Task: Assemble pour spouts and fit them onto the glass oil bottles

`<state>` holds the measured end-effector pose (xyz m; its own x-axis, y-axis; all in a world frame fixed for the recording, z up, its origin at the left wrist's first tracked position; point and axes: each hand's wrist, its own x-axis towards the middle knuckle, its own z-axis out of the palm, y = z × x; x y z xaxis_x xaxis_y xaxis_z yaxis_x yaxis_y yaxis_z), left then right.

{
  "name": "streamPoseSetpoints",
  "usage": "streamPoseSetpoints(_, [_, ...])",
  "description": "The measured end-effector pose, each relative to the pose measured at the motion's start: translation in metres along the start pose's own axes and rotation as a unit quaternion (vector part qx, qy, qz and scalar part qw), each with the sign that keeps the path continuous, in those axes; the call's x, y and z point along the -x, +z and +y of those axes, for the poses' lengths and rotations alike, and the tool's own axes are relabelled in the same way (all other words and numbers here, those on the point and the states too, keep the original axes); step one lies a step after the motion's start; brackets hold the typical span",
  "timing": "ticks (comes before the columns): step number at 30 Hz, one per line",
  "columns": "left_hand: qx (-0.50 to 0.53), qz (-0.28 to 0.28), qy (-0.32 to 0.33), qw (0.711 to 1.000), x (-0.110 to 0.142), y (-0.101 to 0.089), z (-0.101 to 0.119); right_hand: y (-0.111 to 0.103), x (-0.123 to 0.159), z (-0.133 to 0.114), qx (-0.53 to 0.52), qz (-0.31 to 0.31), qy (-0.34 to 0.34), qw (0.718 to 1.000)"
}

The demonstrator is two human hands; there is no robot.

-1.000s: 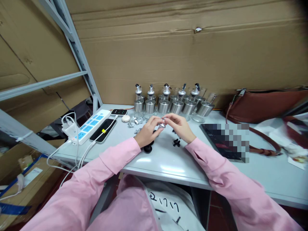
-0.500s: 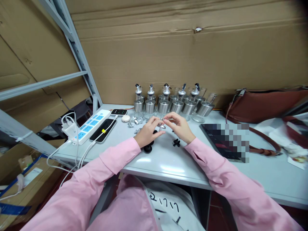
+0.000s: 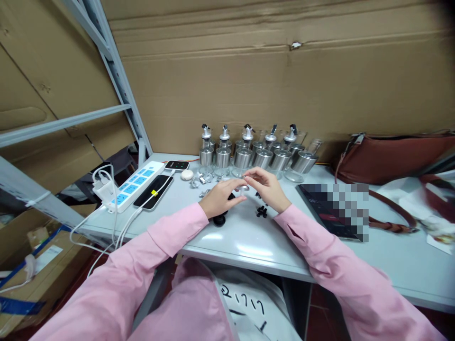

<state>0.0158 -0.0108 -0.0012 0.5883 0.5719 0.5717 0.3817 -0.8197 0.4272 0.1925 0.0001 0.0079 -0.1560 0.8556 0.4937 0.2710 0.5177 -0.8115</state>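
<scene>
Left hand (image 3: 221, 196) and right hand (image 3: 267, 188) meet over counter (image 3: 241, 232), fingertips near-touching around a small silver part (image 3: 243, 188). Part sits between the two hands, above counter level. Left thumb juts out below it; right thumb and index bunch at its upper side. Can't tell whether either hand is clamped on it, contact is too small to read.

Black round parts (image 3: 219, 220) lie partly under left hand. Small black pieces (image 3: 262, 211) clustered just beside right wrist. Loose silver parts (image 3: 203, 179) beyond left hand.

Behind: glass-and-metal bottles (image 3: 243, 158) in rows, five in front topped with silver spouts, black tips. Cardboard (image 3: 213, 71) behind them.

Left side: white power strip (image 3: 138, 182), phone (image 3: 153, 192) beside it, small black device (image 3: 177, 165), white round case (image 3: 187, 175). Right side: dark tablet (image 3: 316, 203), partly pixelated; brown bag (image 3: 394, 156) behind it. Sleeves pink.
</scene>
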Motion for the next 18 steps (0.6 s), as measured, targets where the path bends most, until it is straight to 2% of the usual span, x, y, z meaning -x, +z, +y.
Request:
streamPoseSetpoints(7, [-0.028,-0.005,0.004,1.000,0.001,-0.002,0.003,-0.004,-0.001,-0.004,-0.006,-0.011,0.018,1.000])
streamPoseSetpoints(12, [-0.047,-0.020,-0.010,0.999,0.001,-0.003,0.004,-0.014,-0.003,0.004,-0.009,-0.112,0.060,0.992])
streamPoseSetpoints(14, [-0.052,-0.018,-0.013,0.998,0.001,-0.003,0.004,-0.019,-0.005,0.010,0.027,-0.126,0.066,0.989])
streamPoseSetpoints(16, [-0.053,-0.008,-0.016,0.998,0.001,-0.003,0.004,-0.026,-0.007,0.016,0.109,-0.150,0.068,0.980])
streamPoseSetpoints(18, [-0.050,0.001,-0.015,0.999,0.001,-0.003,0.003,-0.034,-0.009,0.021,0.208,-0.209,0.079,0.952])
